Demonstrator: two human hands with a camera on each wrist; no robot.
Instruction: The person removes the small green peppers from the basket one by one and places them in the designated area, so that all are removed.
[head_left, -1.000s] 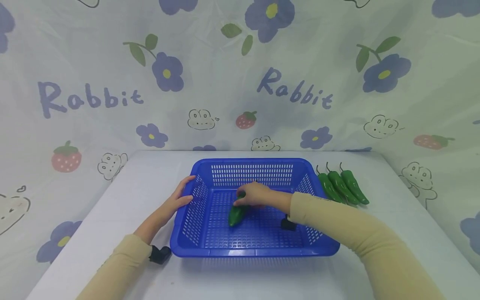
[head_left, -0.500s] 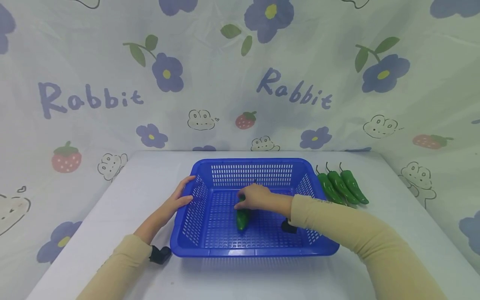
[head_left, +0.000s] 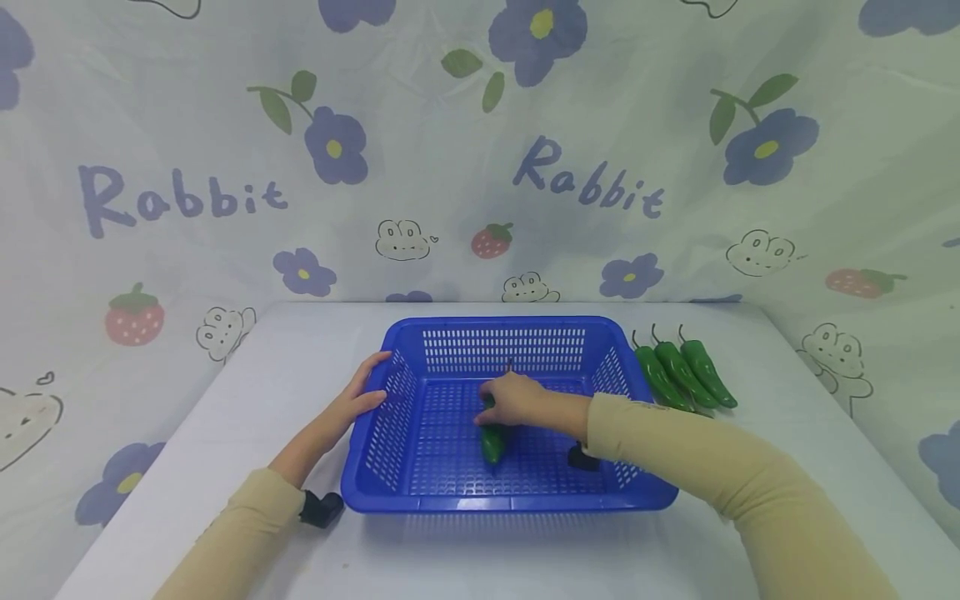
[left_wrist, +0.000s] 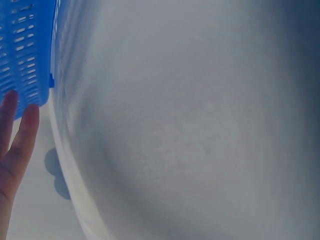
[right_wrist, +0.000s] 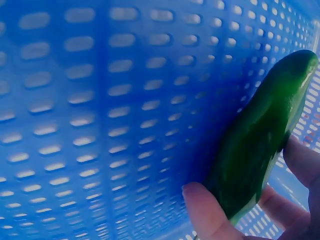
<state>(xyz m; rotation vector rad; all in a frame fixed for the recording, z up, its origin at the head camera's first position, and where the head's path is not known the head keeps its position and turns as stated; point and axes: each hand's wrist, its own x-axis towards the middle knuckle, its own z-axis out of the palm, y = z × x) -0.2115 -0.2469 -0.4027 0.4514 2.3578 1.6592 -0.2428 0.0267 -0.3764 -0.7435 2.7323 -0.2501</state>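
A blue plastic basket (head_left: 510, 503) with slotted walls stands on the white table. Inside it my right hand (head_left: 516, 400) holds a green pepper (head_left: 492, 447) low over the floor, its blunt end towards me. The right wrist view has thumb and fingers on both sides of the glossy pepper (right_wrist: 260, 140); whether the pepper touches the floor I cannot tell. My left hand (head_left: 351, 402) lies against the basket's left rim, and in the left wrist view its straight fingers (left_wrist: 25, 130) touch the slotted wall (left_wrist: 30, 60).
Several inches right of the basket's far corner, three green peppers (head_left: 684, 371) lie side by side, stems pointing away. Black wrist-camera mounts (head_left: 321, 509) hang at both cuffs. A printed cloth (head_left: 450, 125) hangs behind the table's far edge.
My right hand and the pepper have shifted a little right and slightly towards me, and the pepper has turned from slanting to nearly straight. The left hand and basket stay put.
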